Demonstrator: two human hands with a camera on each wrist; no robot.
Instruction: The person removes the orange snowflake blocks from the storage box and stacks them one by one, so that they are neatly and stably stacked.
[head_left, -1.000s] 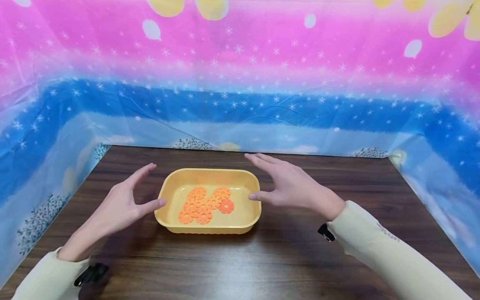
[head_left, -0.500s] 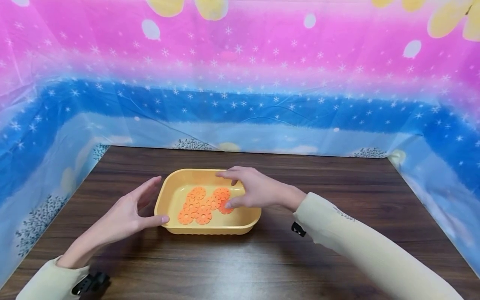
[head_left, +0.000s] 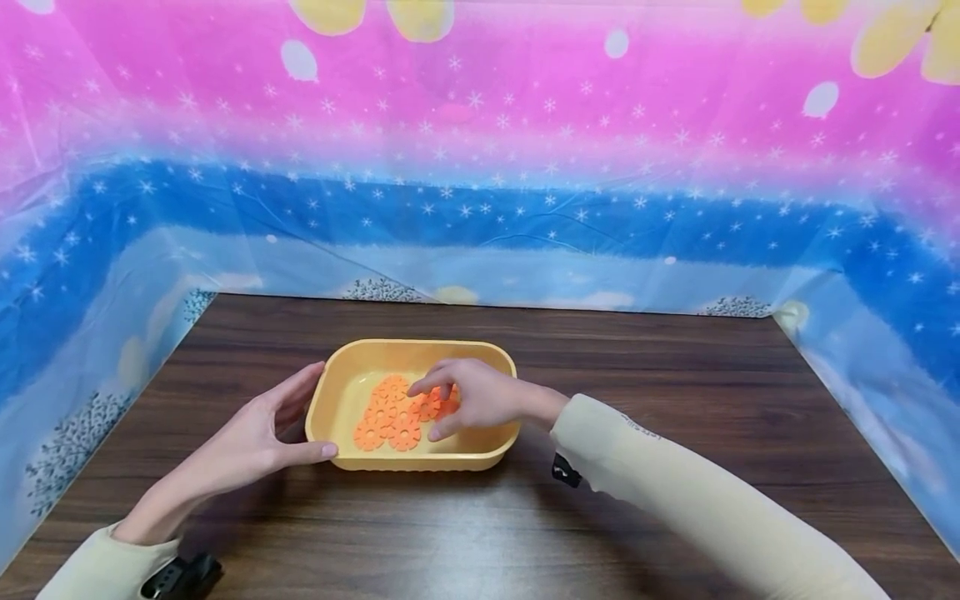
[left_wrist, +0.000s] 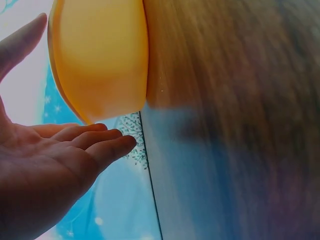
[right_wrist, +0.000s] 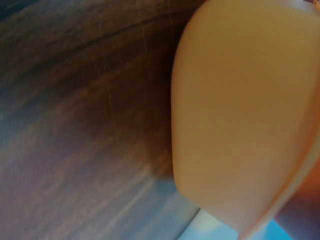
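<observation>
A yellow plastic bin [head_left: 352, 461] stands on the table, with several orange notched flower-shaped discs [head_left: 381, 412] lying overlapped at the middle of its floor. My left hand [head_left: 243, 442] is at the bin's left end, thumb tip over the front left corner of the rim and fingers extended along the outer side. In the left wrist view, those straight fingers [left_wrist: 107, 140] lie close below the bin's wall [left_wrist: 100, 60]. Inside the bin, my right hand [head_left: 480, 396] hangs over the right-hand discs, thumb and fingers apart and partly covering them. The right wrist view shows mainly the bin's outer wall [right_wrist: 240, 110].
The dark wood-grain table [head_left: 480, 533] reaches back to a printed pink and blue cloth [head_left: 480, 208] that encloses the back and both sides. A black wrist device [head_left: 183, 575] sits at the left cuff, another [head_left: 566, 471] at the right.
My right hand has moved left from the bin's right rim to over the discs inside. My left hand has lowered slightly toward the front left corner. The bin stays in place.
</observation>
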